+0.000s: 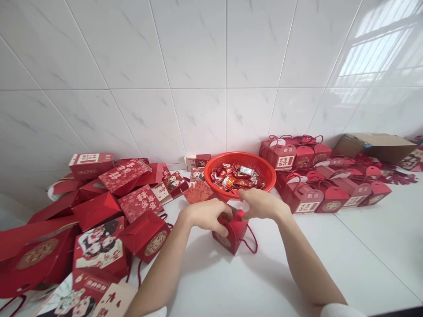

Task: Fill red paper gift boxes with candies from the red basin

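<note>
A small red gift box [233, 240] stands on the white tabletop in front of me, its top flaps raised and a dark red cord handle [253, 242] looped out on its right. My left hand [209, 215] grips the box's left side, thumb against the near flap and the other fingers partly hidden behind it. My right hand [262, 204] holds the right flap near its top, with the thumb against it. Just beyond both hands is a red plastic basket [272, 174] with wrapped candies [243, 176] in it.
Red printed boxes [97, 211] lie heaped on the left, many tipped over. At the right, handled boxes [332, 198] stand in rows, with a brown cardboard box [380, 145] behind. A tiled wall [198, 110] closes off the back of the white table [363, 255].
</note>
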Action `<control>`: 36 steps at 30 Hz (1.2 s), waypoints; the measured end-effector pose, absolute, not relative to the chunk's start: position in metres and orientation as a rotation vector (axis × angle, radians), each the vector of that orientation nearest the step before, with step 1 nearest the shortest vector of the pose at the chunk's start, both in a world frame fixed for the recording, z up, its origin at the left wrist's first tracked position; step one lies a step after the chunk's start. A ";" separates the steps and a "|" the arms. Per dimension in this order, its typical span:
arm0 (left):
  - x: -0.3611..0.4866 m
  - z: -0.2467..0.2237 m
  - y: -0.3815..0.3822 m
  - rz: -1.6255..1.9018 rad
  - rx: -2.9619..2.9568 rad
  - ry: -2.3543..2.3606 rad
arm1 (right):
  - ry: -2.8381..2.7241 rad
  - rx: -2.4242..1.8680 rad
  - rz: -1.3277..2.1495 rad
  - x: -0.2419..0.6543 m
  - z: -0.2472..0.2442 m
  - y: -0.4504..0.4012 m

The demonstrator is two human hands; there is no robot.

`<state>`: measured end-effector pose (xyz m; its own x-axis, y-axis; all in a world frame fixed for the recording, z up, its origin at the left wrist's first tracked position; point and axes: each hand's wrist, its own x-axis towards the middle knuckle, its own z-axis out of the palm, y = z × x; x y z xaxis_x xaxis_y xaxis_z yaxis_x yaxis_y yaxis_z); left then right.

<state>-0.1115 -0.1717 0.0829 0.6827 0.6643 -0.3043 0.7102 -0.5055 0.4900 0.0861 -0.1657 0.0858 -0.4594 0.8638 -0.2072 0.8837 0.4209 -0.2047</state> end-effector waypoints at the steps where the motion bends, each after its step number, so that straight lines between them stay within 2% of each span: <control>1: -0.112 0.083 -0.171 -0.144 2.283 1.070 | 2.585 1.602 -0.390 0.080 0.085 -0.167; 6: -0.115 0.083 -0.169 -0.160 2.236 1.192 | 2.546 1.697 -0.227 0.059 0.081 -0.175; 10: -0.121 0.082 -0.167 -0.143 2.227 1.349 | 2.653 1.615 -0.281 0.054 0.078 -0.176; 16: -0.127 0.078 -0.162 -0.163 2.196 1.411 | 2.868 1.200 -0.894 0.057 0.074 -0.173; 19: -0.130 0.075 -0.157 -0.194 2.158 1.436 | 2.840 0.902 -1.028 0.052 0.072 -0.174; 28: -0.139 0.080 -0.156 -0.084 2.023 1.267 | 2.805 0.771 -0.792 0.038 0.062 -0.177; 32: -0.134 0.083 -0.158 -0.146 2.157 1.153 | 2.774 0.919 -0.701 0.050 0.069 -0.173; 36: -0.124 0.075 -0.156 -0.249 2.163 1.255 | 2.677 1.178 -0.604 0.070 0.072 -0.170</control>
<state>-0.1243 -0.1559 0.0754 0.5313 0.7190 -0.4481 0.8357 -0.3580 0.4164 0.0700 -0.1699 0.0717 -0.6787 0.6715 -0.2975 0.7342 0.6093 -0.2996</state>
